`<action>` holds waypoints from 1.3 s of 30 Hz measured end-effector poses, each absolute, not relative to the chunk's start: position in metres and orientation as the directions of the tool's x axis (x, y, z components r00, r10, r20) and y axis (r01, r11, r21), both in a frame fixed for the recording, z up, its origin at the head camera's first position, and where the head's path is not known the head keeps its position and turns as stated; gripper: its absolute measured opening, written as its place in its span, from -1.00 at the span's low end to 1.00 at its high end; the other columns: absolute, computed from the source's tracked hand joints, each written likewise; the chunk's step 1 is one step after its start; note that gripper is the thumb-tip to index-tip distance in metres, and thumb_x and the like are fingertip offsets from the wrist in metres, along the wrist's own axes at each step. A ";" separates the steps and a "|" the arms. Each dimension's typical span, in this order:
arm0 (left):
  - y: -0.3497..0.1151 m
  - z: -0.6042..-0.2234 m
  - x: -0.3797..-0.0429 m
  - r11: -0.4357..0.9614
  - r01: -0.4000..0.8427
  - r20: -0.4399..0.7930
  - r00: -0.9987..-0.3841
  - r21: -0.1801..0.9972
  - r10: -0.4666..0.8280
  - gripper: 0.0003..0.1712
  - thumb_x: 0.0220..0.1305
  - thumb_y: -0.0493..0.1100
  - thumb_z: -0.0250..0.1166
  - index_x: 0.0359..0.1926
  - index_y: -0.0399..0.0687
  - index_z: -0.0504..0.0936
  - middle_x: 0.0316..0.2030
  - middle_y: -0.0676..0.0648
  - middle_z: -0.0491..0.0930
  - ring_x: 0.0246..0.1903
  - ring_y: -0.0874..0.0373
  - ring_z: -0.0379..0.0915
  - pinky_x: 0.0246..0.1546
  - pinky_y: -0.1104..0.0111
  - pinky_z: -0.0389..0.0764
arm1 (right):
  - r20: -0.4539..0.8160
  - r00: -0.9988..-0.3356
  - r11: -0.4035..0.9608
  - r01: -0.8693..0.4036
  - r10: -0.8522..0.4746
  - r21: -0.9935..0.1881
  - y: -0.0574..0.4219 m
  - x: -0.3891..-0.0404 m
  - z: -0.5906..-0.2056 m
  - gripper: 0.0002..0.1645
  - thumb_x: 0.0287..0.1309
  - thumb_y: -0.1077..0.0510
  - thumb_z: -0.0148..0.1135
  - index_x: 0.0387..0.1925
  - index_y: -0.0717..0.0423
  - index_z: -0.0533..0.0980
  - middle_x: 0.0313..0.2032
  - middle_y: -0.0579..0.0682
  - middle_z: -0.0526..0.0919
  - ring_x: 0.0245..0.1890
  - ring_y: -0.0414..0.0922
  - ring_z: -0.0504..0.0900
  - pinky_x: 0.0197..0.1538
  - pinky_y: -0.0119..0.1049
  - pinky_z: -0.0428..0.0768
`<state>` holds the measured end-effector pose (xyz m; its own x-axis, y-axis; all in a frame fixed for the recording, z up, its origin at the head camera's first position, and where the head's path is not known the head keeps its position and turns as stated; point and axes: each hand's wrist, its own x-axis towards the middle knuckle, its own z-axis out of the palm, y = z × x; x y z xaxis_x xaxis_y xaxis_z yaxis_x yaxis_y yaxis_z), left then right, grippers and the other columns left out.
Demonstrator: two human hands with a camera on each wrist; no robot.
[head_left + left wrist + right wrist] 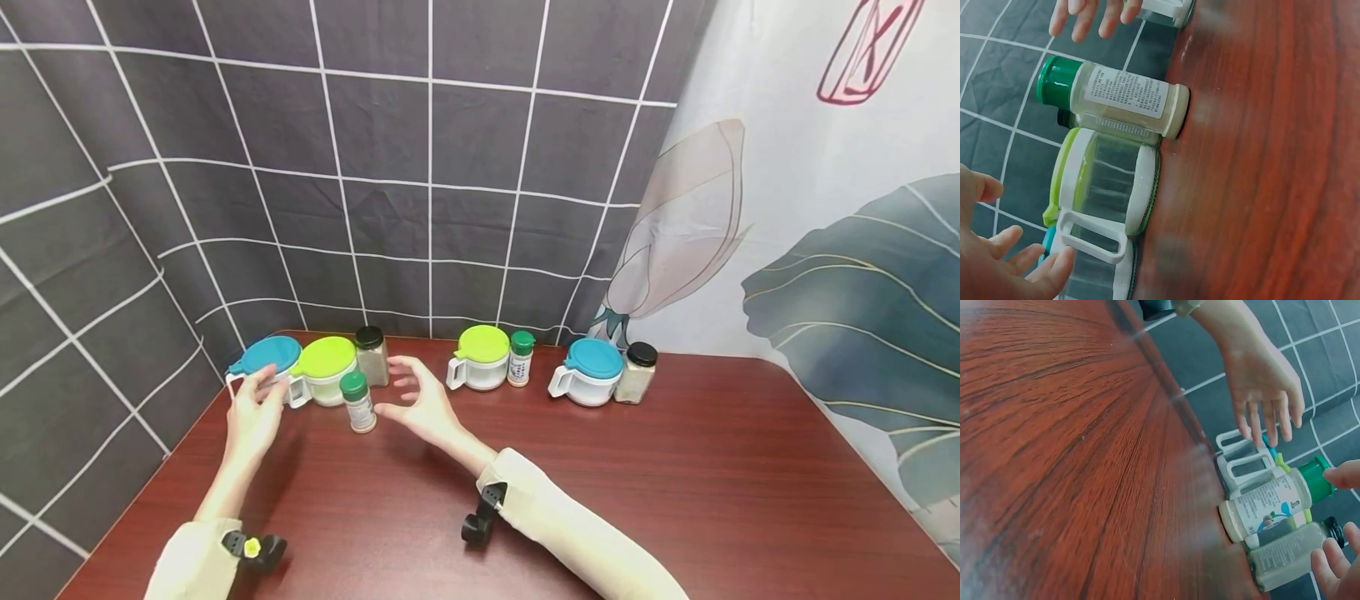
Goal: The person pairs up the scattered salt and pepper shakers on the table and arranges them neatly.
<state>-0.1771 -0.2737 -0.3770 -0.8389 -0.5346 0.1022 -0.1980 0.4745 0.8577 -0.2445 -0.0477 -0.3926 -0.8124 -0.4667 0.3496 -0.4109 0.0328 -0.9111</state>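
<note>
My left hand (253,418) is beside the blue-lidded seasoning jar (272,353) at the far left, its fingers loosely bent and overlapping the jar's handle side in the head view. Right of that jar stands a lime-lidded seasoning jar (327,357) with a white handle (1094,236). A green-capped shaker bottle (359,405) stands upright in front of it, its printed label (1127,92) showing. Behind the shaker is a black-capped glass jar (372,357) of pale contents. My right hand (424,408), thumb and fingers spread, is just right of these two and holds nothing.
Further right along the wall stand another lime-lidded jar (482,358), a second green-capped shaker (521,359), another blue-lidded jar (591,372) and a second black-capped jar (636,373). A dark grid-patterned curtain (480,212) rises behind the red-brown wooden table (525,517).
</note>
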 end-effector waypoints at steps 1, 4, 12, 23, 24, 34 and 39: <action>-0.273 -0.377 -0.178 0.471 -0.195 0.100 -0.842 0.860 -0.531 -0.40 0.42 0.03 0.00 0.36 -0.19 0.29 0.25 -0.35 0.41 0.16 -0.12 0.45 0.02 0.39 0.43 | 0.349 -0.813 0.033 -0.410 -0.466 -0.911 -0.050 -0.247 -0.397 -0.24 -0.08 0.39 0.40 0.21 0.29 0.34 0.10 0.36 0.52 0.06 0.28 0.53 0.08 0.15 0.52; -0.273 -0.376 -0.179 0.462 -0.184 0.098 -0.847 0.868 -0.522 -0.39 0.43 0.00 -0.02 0.37 -0.23 0.27 0.28 -0.37 0.36 0.25 -0.22 0.35 0.20 0.06 0.35 | 0.347 -0.815 0.038 -0.409 -0.463 -0.912 -0.056 -0.253 -0.407 -0.22 -0.08 0.36 0.43 0.23 0.23 0.34 0.11 0.30 0.53 0.07 0.24 0.54 0.08 0.12 0.53; -0.272 -0.381 -0.183 0.458 -0.186 0.086 -0.856 0.869 -0.510 -0.39 0.44 -0.01 -0.03 0.36 -0.27 0.27 0.27 -0.39 0.36 0.26 -0.28 0.30 0.29 -0.05 0.22 | 0.352 -0.818 0.064 -0.424 -0.455 -0.903 -0.062 -0.252 -0.409 -0.26 -0.09 0.30 0.45 0.18 0.14 0.38 0.07 0.21 0.57 0.03 0.14 0.59 0.06 0.04 0.57; -0.271 -0.388 -0.185 0.482 -0.175 0.096 -0.869 0.858 -0.485 -0.41 0.42 -0.05 0.00 0.34 -0.31 0.28 0.28 -0.41 0.33 0.32 -0.25 0.23 0.32 -0.05 0.20 | 0.332 -0.809 0.055 -0.407 -0.486 -0.912 -0.069 -0.251 -0.411 -0.26 -0.09 0.34 0.44 0.19 0.14 0.38 0.11 0.19 0.57 0.08 0.18 0.57 0.08 0.02 0.57; -0.271 -0.388 -0.185 0.484 -0.179 0.091 -0.871 0.856 -0.482 -0.40 0.42 -0.04 0.00 0.34 -0.31 0.28 0.27 -0.42 0.32 0.32 -0.26 0.22 0.32 -0.05 0.20 | 0.331 -0.806 0.055 -0.409 -0.491 -0.911 -0.069 -0.251 -0.411 -0.25 -0.09 0.34 0.43 0.20 0.14 0.38 0.11 0.19 0.57 0.09 0.17 0.58 0.08 0.01 0.57; -0.271 -0.390 -0.185 0.486 -0.197 0.081 -0.866 0.851 -0.493 -0.40 0.42 -0.04 0.01 0.34 -0.29 0.28 0.24 -0.40 0.38 0.25 -0.25 0.32 0.20 -0.02 0.33 | 0.319 -0.805 0.097 -0.418 -0.501 -0.903 -0.073 -0.247 -0.409 -0.28 -0.08 0.31 0.44 0.18 0.08 0.40 0.06 0.11 0.62 0.06 -0.01 0.62 0.04 -0.31 0.59; -0.270 -0.388 -0.184 0.498 -0.206 0.088 -0.859 0.842 -0.505 -0.41 0.39 -0.06 0.07 0.33 -0.27 0.32 0.19 -0.36 0.46 0.16 -0.21 0.44 0.02 0.23 0.42 | 0.315 -0.805 0.106 -0.420 -0.503 -0.901 -0.076 -0.246 -0.410 -0.29 -0.06 0.29 0.43 0.18 0.09 0.40 0.04 0.10 0.63 0.05 -0.02 0.61 0.02 -0.36 0.58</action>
